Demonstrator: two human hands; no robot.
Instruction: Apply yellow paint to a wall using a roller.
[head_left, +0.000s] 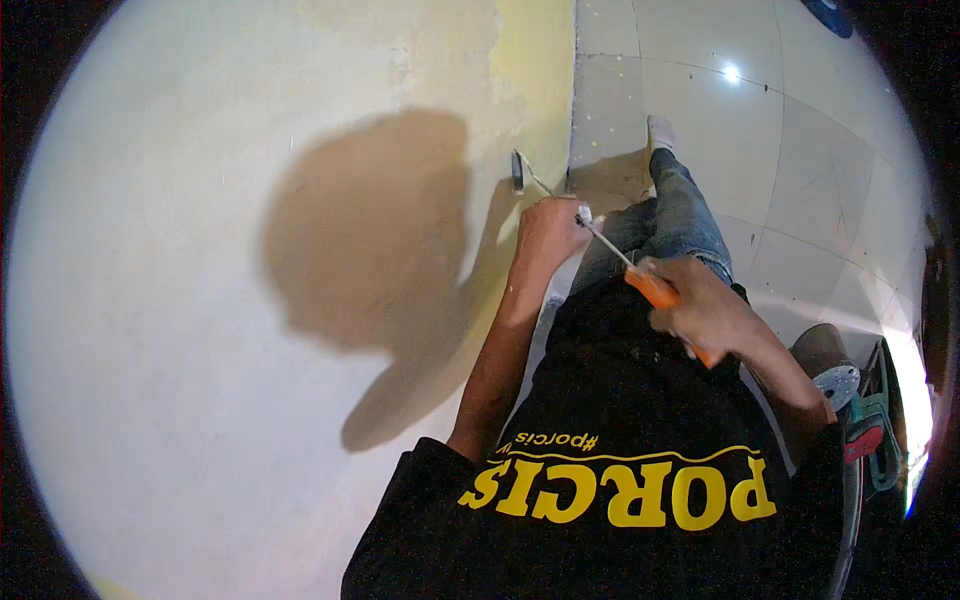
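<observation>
An orange-handled screwdriver is gripped in my right hand, its thin shaft slanting up and left. Its tip meets a small white piece at my left hand. The left fingers are closed around that piece, whose kind I cannot make out. From this hand a thin pale wire-like strand runs to a dark narrow rectangular opening or box on the pale wall. Its exact form is too small to tell.
Yellowish patches colour the wall near its foot. Light floor tiles spread to the right, under my outstretched leg in jeans. At the lower right stand a rounded container and a green and red object. My head's shadow falls on the wall.
</observation>
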